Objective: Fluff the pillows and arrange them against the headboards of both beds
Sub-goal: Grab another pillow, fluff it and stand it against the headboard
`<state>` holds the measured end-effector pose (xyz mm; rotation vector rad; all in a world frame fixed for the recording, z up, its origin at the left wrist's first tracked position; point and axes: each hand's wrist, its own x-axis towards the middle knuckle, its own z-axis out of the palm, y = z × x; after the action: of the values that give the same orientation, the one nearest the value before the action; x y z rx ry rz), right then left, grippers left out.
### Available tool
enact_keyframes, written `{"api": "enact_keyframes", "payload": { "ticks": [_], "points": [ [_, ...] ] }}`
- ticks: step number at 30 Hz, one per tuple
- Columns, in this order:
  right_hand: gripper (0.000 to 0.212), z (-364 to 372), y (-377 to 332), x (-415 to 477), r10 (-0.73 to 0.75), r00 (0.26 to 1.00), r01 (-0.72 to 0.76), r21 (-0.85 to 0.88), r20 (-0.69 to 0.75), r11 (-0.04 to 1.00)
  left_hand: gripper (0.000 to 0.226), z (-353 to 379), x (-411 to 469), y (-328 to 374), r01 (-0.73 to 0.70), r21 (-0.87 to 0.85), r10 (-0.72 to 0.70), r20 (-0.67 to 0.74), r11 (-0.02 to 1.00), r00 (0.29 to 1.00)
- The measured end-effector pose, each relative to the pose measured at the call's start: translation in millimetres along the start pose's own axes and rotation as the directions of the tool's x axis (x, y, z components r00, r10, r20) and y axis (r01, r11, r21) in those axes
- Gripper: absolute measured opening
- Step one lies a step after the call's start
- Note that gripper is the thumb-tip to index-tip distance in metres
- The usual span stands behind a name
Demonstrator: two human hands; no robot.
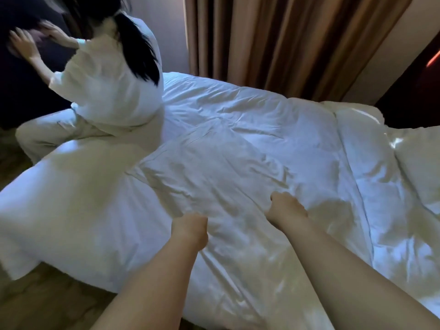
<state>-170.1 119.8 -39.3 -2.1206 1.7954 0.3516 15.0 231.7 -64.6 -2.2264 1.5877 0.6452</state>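
A white pillow (pixel 228 167) lies across the middle of the bed (pixel 273 270), wrinkled and angled from lower left to upper right. My left hand (pixel 190 228) is closed on its near edge. My right hand (pixel 287 207) is closed on the same edge, a little farther right. Two more white pillows (pixel 357 122) (pixel 419 172) rest at the bed's right end, beside the dark headboard (pixel 414 91). A big white pillow or bunched duvet (pixel 71 198) bulges at the left end of the bed.
Another person in white (pixel 107 86) kneels at the far left of the bed, both hands on a dark cushion (pixel 26 27). Brown curtains (pixel 273 44) hang behind the bed. Wooden floor (pixel 47 301) shows at lower left.
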Motion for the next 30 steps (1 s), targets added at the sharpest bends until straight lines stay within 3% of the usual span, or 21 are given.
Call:
{"api": "enact_keyframes", "payload": {
  "ticks": [4,6,8,10,12,16,18,20,26,30],
  "points": [
    [0.067,6.9,-0.9,74.8,0.074,0.996,-0.071,-0.059,0.051,0.996,0.038,-3.1,61.3,-1.4,0.141,-0.126,-0.117,0.186,0.982,0.976],
    [0.090,11.9,1.0,109.6,0.117,0.986,-0.106,-0.091,0.122,0.990,0.053,-1.2,97.8,4.8,0.244,-0.235,-0.178,0.269,0.941,0.946],
    [0.098,26.7,3.3,136.7,0.139,0.965,-0.129,-0.062,0.222,0.990,0.071,7.6,130.2,17.1,0.299,-0.344,-0.174,0.350,0.890,0.921],
    [0.093,50.9,1.3,150.0,0.121,0.955,-0.124,-0.006,0.272,0.992,0.080,16.6,151.6,29.1,0.350,-0.472,-0.147,0.413,0.809,0.899],
    [0.084,75.1,-6.2,158.4,0.108,0.966,-0.098,-0.056,0.234,0.994,0.078,24.0,166.2,32.3,0.444,-0.561,-0.213,0.429,0.699,0.878],
    [0.046,98.9,-33.2,173.7,0.032,0.986,0.002,-0.204,0.161,0.979,0.067,44.1,188.8,15.6,0.512,-0.546,-0.337,0.392,0.663,0.856],
    [0.028,101.4,-44.4,177.7,0.025,0.988,0.015,-0.252,0.155,0.968,0.049,48.3,199.5,9.7,0.481,-0.544,-0.290,0.401,0.688,0.869],
    [0.029,102.9,-51.8,178.0,0.032,0.989,0.013,-0.294,0.145,0.956,0.035,49.0,209.9,9.2,0.430,-0.533,-0.219,0.413,0.729,0.884],
    [0.033,95.9,-72.9,172.3,0.157,0.980,-0.109,-0.341,0.119,0.934,0.034,43.0,228.0,-3.3,0.283,-0.467,-0.048,0.453,0.838,0.890],
    [0.033,86.2,-91.1,157.9,0.206,0.969,-0.143,-0.373,0.134,0.917,0.031,33.4,210.6,-17.2,0.058,-0.365,0.121,0.450,0.929,0.885]
  ]
}}
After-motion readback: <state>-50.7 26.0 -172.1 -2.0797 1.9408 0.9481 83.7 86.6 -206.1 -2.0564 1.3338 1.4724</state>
